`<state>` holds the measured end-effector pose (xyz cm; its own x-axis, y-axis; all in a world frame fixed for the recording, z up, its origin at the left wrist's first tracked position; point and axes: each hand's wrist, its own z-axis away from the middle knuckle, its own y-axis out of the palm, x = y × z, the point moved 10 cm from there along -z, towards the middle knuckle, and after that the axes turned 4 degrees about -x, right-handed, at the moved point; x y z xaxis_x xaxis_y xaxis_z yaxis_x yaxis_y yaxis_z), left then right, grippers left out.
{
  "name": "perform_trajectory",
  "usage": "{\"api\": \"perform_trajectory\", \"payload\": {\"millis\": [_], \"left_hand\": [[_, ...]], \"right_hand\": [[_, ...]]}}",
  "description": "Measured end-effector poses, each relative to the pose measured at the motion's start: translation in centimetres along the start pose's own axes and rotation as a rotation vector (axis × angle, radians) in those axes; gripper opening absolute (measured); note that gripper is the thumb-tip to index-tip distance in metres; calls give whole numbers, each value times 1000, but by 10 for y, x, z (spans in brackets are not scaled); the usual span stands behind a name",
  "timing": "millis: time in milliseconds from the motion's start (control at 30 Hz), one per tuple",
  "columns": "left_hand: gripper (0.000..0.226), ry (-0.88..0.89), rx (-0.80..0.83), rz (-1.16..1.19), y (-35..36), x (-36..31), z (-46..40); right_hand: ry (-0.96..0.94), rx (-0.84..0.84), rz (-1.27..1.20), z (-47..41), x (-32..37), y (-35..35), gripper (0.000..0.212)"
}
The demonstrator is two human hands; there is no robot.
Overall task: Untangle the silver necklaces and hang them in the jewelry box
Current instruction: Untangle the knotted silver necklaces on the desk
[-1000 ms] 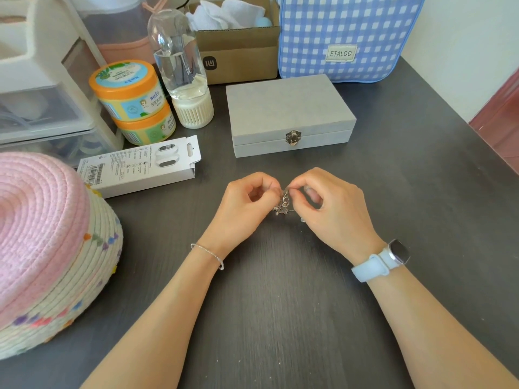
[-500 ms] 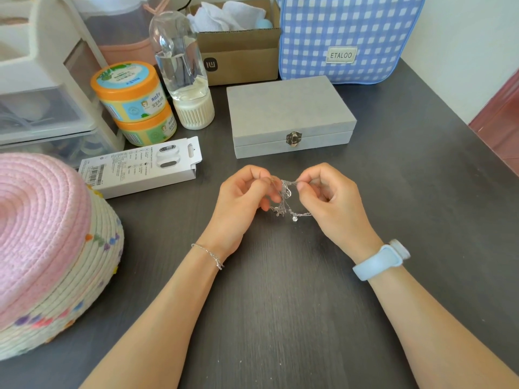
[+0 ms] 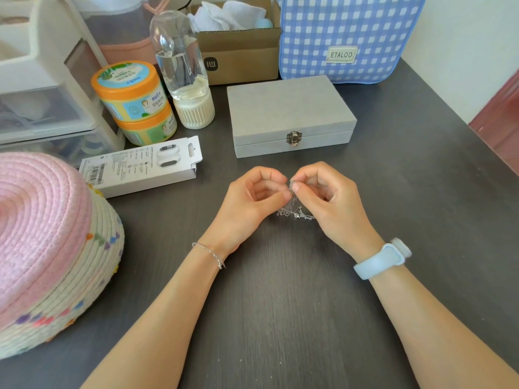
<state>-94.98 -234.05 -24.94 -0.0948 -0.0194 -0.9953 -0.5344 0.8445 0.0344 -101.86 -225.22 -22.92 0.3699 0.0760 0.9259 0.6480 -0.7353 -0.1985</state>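
A tangled clump of silver necklaces [image 3: 295, 210] hangs between my two hands just above the dark table. My left hand [image 3: 250, 203] pinches the chains with thumb and fingertips at their top. My right hand [image 3: 328, 200] pinches the same spot from the other side, its fingers curled. The lower ends of the chains touch the table. Behind my hands stands the grey velvet jewelry box [image 3: 289, 113], lid down and its metal clasp [image 3: 293, 138] fastened.
A pink woven hat [image 3: 47, 237] fills the left. A white carton [image 3: 143, 167], two orange-lidded jars [image 3: 132, 91], a clear bottle [image 3: 182, 71], plastic drawers [image 3: 42, 108], a cardboard box [image 3: 238, 57] and a blue checked bag [image 3: 345, 37] line the back. The table edge [image 3: 477, 136] runs along the right.
My hands drew apart with the chains stretched between them, then came back together. The clump now hangs lower below my fingertips.
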Motion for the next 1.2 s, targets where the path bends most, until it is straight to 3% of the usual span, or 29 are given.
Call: {"api": "perform_trajectory", "payload": {"millis": [200,400,767,967,1200], "left_hand": [[23,-21,-35,-62,-3,1,-1],[22,-70,23,-159,2,2,0],[22,-94,-13,-146,-1,2,0],[27,-131,-71,-24,-9,7,-2],[24,-93,-54,-21,-7,5,-1]], "right_hand": [[-12,-52,28,0,1,-6,26],[-102,-78,186,1,3,-4,14],[-41,-55,107,-1,-2,-4,19],[-59,-26,144,-1,-2,0,30],[7,4,165,1,-3,4,11]]}}
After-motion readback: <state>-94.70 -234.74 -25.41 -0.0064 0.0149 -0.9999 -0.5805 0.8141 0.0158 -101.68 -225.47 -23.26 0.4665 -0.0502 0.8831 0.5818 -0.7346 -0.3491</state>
